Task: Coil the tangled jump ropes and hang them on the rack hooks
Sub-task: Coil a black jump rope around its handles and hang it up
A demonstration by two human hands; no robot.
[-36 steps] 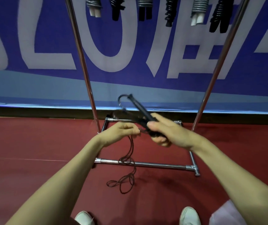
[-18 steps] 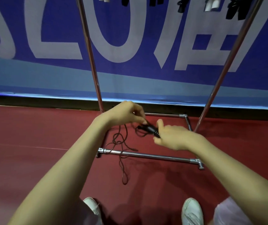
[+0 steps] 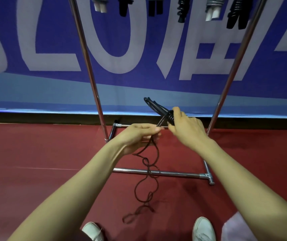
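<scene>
The rack (image 3: pixel 90 70) is chromed metal tube, smooth and mirror-glossy, on a smooth, matt red floor (image 3: pixel 35 171) before a matt blue banner (image 3: pixel 35 87); whether that is cloth or vinyl I cannot tell. The jump rope's handles (image 3: pixel 157 106) look like black plastic with a faint sheen, and its thin cord (image 3: pixel 135 189) is dark and matt. The white shoes (image 3: pixel 202 230) look dull and soft.

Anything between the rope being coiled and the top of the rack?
No solid thing in the gap. The right hand grips the handles, the left hand pinches the rope, whose uncoiled tail dangles knotted in front of the rack's base bar. Six coiled ropes already hang along the top; hooks out of frame.
</scene>
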